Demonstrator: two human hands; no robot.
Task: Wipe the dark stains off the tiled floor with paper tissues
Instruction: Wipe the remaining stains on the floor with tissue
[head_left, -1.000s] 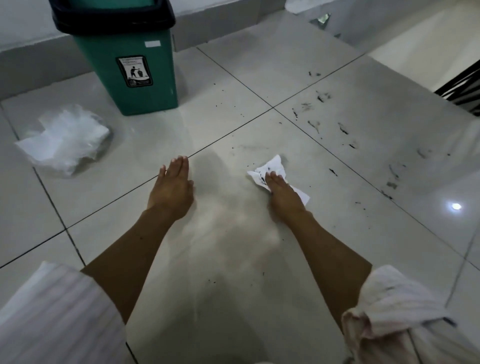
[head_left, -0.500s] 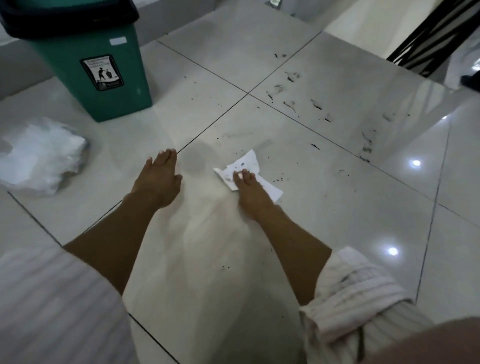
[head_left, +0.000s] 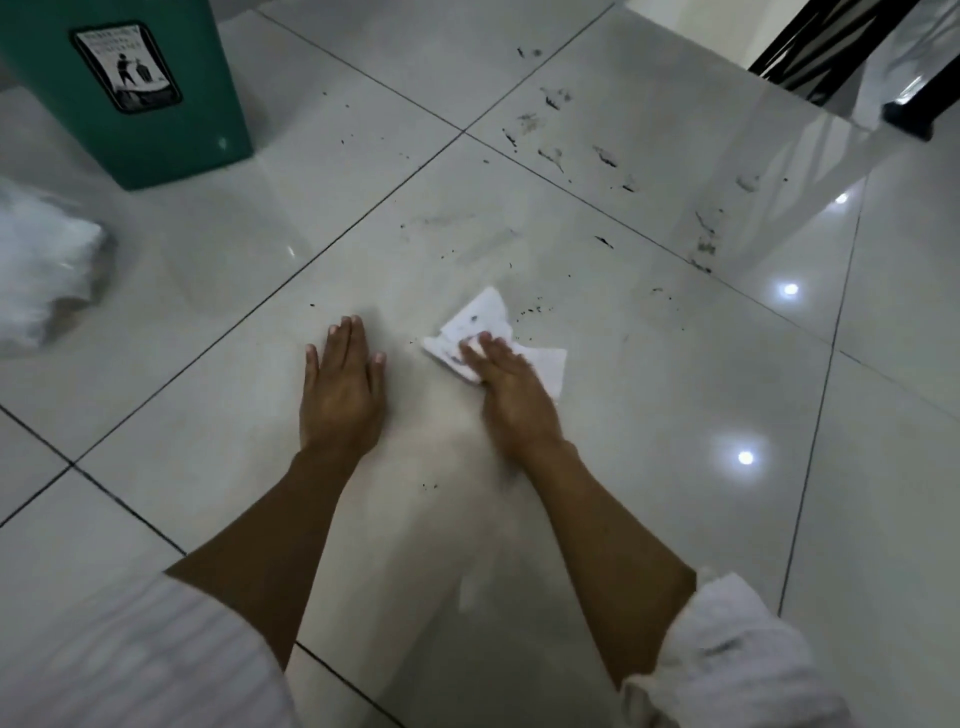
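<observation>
The right hand (head_left: 511, 395) presses the tissue (head_left: 491, 332) flat with straight fingers, and the left hand (head_left: 343, 395) lies open on the floor (head_left: 675, 467) as a prop. Since a moment ago the tissue has slid a little toward the left hand, picking up smudges. Most stains (head_left: 576, 150) beyond it remain, so much wiping is left.

I see a glossy pale tiled floor (head_left: 675, 467) with thin dark grout lines running diagonally. Round ceiling-light reflections (head_left: 745, 457) dot the tiles on my right. A green bin (head_left: 156, 119) with a litter sticker stands upper left. Black railing bars (head_left: 831, 47) sit upper right. A crumpled clear plastic bag (head_left: 41, 270) lies at the left edge. Lighting's dim overall.
</observation>
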